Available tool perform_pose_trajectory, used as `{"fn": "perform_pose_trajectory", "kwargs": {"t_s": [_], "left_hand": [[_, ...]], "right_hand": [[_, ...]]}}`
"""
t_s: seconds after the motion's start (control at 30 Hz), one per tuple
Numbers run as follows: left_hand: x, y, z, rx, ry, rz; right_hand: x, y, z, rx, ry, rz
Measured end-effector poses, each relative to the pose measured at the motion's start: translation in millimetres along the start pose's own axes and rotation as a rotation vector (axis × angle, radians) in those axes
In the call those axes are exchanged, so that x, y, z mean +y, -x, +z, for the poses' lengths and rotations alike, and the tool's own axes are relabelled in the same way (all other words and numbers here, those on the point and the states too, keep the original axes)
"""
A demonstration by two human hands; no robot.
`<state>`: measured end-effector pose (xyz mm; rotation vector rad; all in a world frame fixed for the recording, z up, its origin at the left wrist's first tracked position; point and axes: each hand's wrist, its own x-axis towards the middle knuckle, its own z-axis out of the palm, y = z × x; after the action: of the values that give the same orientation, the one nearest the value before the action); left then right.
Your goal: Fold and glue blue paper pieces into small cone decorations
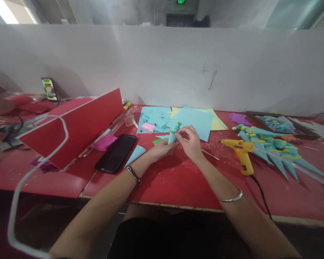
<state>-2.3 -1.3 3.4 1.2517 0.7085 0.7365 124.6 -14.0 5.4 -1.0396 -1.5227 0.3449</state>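
Note:
A light blue paper cone figure point(172, 136) with a green band and a green tip stands upright in my left hand point(162, 149), whose fingers are wrapped round its lower part. My right hand point(189, 140) is at the figure's right side, thumb and fingertips pinched together against the green band. Whatever is between those fingertips is too small to make out. Just left of my left wrist lies a loose blue paper cone point(135, 154). A scrap of green paper point(160, 141) rests behind my left hand, and a thin wooden stick point(210, 154) lies beyond my right wrist.
A yellow glue gun point(241, 151) with a cord lies at right, beside several finished blue cone figures point(275, 145). Blue paper sheets point(197, 122) are at the back. A black phone point(116, 153) and a standing red board point(78, 129) are at left. A white cable point(18, 190) loops in front.

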Motion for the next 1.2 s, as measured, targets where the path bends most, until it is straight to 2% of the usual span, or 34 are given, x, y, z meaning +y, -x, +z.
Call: {"fn": "perform_pose_trajectory", "kwargs": {"t_s": [0.3, 0.6, 0.83, 1.0, 1.2], "left_hand": [[-2.2, -1.6, -2.7, -0.029, 0.026, 0.012], [-0.5, -0.3, -1.1, 0.005, -0.005, 0.002], [0.2, -3.3, -6.4, 0.026, 0.169, -0.015], [1.7, -5.1, -9.5, 0.116, 0.296, 0.03], [1.4, -4.0, -9.5, 0.061, 0.314, 0.02]], "right_hand": [[-3.6, 1.1, 0.4, 0.0, -0.02, 0.019], [-1.6, 0.6, 0.9, 0.005, -0.027, 0.017], [-0.9, 2.1, 2.7, 0.046, -0.065, 0.041], [0.1, 2.2, 2.1, -0.084, 0.007, -0.026], [-1.7, 2.5, 1.6, -0.058, 0.044, -0.053]]}}
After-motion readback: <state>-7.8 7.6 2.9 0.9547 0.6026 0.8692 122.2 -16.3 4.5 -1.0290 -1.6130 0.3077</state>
